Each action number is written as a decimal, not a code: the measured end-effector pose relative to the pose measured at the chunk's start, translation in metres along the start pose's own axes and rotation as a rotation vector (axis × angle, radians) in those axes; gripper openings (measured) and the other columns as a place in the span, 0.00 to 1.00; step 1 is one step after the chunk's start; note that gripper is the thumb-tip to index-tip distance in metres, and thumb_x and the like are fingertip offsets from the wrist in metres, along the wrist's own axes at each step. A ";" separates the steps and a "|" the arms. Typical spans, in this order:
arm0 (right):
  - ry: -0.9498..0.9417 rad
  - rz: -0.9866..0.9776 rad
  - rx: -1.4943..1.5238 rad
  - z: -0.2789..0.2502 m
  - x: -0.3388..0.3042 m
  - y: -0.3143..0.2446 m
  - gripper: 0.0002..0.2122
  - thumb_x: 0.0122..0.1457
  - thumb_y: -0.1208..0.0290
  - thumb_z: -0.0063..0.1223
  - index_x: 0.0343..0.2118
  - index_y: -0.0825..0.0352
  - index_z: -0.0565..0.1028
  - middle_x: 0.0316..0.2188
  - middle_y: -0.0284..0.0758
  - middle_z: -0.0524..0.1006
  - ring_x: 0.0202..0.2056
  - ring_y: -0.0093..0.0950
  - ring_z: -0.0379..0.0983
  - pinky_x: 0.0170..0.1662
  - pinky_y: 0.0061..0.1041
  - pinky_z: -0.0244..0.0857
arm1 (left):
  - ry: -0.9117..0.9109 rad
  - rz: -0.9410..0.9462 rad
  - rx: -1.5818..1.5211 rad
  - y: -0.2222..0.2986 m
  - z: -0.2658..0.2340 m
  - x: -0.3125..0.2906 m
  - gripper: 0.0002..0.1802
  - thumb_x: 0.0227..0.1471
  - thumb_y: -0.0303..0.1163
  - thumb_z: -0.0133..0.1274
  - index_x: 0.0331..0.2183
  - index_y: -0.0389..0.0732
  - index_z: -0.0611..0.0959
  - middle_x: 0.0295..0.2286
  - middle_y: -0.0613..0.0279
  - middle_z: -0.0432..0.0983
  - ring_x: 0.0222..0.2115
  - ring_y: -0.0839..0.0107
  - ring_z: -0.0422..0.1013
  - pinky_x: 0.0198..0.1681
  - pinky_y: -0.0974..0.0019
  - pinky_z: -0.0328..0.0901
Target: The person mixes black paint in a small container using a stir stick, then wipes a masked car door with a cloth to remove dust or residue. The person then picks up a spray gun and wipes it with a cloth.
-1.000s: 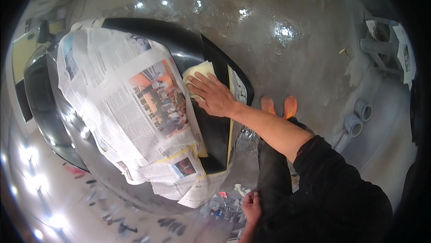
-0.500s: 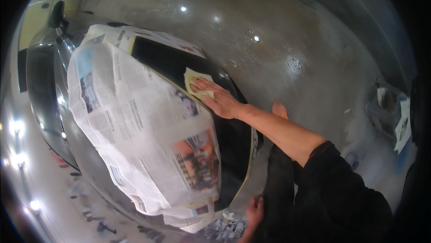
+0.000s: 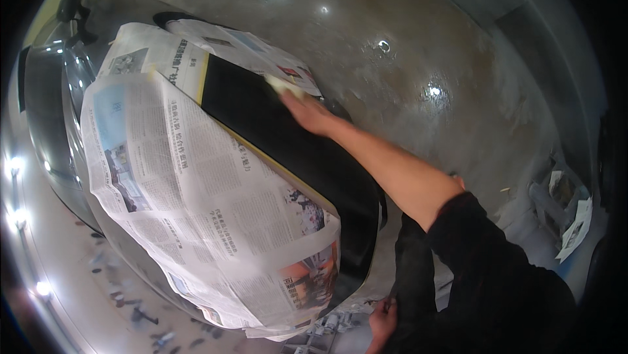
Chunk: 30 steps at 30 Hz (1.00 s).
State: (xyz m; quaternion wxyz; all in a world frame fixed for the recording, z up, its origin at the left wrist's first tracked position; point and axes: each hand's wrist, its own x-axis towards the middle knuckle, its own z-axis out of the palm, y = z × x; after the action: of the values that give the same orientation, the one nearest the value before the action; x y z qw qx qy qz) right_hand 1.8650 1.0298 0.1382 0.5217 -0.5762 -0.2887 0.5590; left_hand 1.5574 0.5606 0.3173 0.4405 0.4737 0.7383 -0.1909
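My right hand [image 3: 307, 112] presses a pale yellow cloth [image 3: 282, 86] against the far edge of a glossy black car panel [image 3: 275, 125]. Its fingers lie over the cloth, partly blurred. Newspaper sheets [image 3: 190, 177] cover the car's body on the near and far sides of the panel. Yellow masking tape [image 3: 261, 156] runs along the border between paper and black surface. Low in the view, my left hand [image 3: 383, 320] hangs beside my dark trouser leg with its fingers curled; whatever may be in them is hidden.
The car's dark window and mirror [image 3: 70, 1] stand at the far left. A wet, shiny concrete floor [image 3: 405, 47] stretches beyond the panel. At the right is a grey stand [image 3: 556, 190] with paper hanging on it. Small grey pieces [image 3: 327, 324] lie below the car's near end.
My right hand has slid the cloth from the taped near border across the black panel to its far edge. The view has shifted slightly; my left hand stays low.
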 end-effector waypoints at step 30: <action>-0.244 -0.639 -0.208 -0.007 -0.080 0.014 0.29 0.72 0.54 0.44 0.74 0.52 0.63 0.78 0.39 0.49 0.78 0.47 0.39 0.77 0.50 0.34 | 0.168 -0.352 -0.582 0.174 0.326 -0.099 0.13 0.62 0.40 0.63 0.41 0.40 0.88 0.23 0.59 0.81 0.24 0.71 0.74 0.32 0.60 0.71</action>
State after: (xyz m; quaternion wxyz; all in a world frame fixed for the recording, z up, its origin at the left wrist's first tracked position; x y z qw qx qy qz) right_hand 1.8514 0.9510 0.1514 0.5703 -0.4358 -0.5699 0.4001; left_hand 1.8775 0.3636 0.2475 0.4551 0.2077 0.8659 -0.0056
